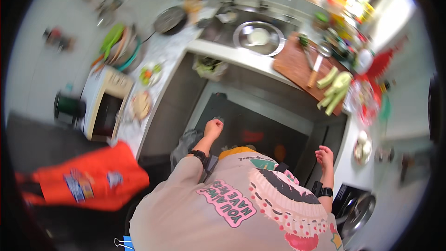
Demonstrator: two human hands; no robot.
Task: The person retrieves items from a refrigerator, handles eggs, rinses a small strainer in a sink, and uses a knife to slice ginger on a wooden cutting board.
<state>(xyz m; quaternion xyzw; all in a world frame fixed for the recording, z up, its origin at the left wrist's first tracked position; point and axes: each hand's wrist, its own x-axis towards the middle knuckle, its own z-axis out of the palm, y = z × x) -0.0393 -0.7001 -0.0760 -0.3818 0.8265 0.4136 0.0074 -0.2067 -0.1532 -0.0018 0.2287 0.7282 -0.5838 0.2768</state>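
My left hand hangs over the dark floor mat, its fingers curled in; nothing plainly shows in it. Just below and left of that wrist is a grey plastic bag. On the other side, my right hand is raised beside the right counter, fingers loosely bent and a little apart, holding nothing. A dish of what look like eggs stands on that counter, nearest to this hand. Ahead, a wooden cutting board bears peeled green vegetable pieces, a knife and a wooden-handled tool.
A steel basin with something white stands behind the front counter edge. On the left counter are a toaster oven, a plate of cut vegetables, a dish of pale food and a frying pan. An orange-red bag lies lower left.
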